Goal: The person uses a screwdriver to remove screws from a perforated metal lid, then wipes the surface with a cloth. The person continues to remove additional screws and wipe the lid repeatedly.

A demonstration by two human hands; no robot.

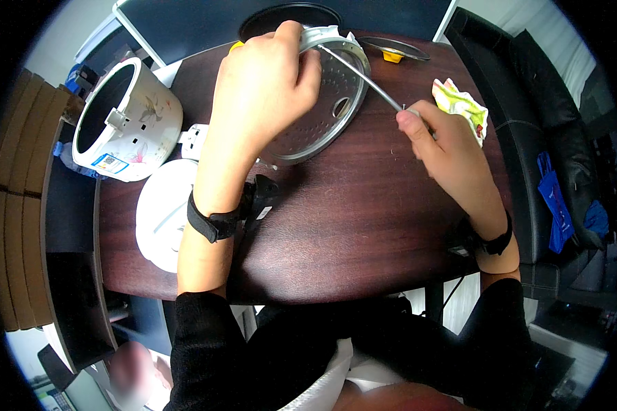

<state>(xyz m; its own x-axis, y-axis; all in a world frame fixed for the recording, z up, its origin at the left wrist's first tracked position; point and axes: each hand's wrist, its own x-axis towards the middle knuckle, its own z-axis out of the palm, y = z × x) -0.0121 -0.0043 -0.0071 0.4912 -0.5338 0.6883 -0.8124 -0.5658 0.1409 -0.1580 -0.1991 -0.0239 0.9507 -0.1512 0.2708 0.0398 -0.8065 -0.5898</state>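
Note:
My left hand is closed on the upper rim of a round, perforated metal rice cooker lid part, holding it tilted up over the table. Its rim is pale, with a ragged-looking piece at the top, and there is an oval hole near the right side. In my right hand is a screwdriver whose long metal shaft slants up and left. Its tip meets the lid part's rim beside my left fingers. Most of the screwdriver's handle is hidden by my fingers.
A white rice cooker body with flower print stands at the back left. Nearer lies a white round cover. Black round pieces are at the back, a yellow-green crumpled cloth or wrapper at the right. A black sofa borders the table.

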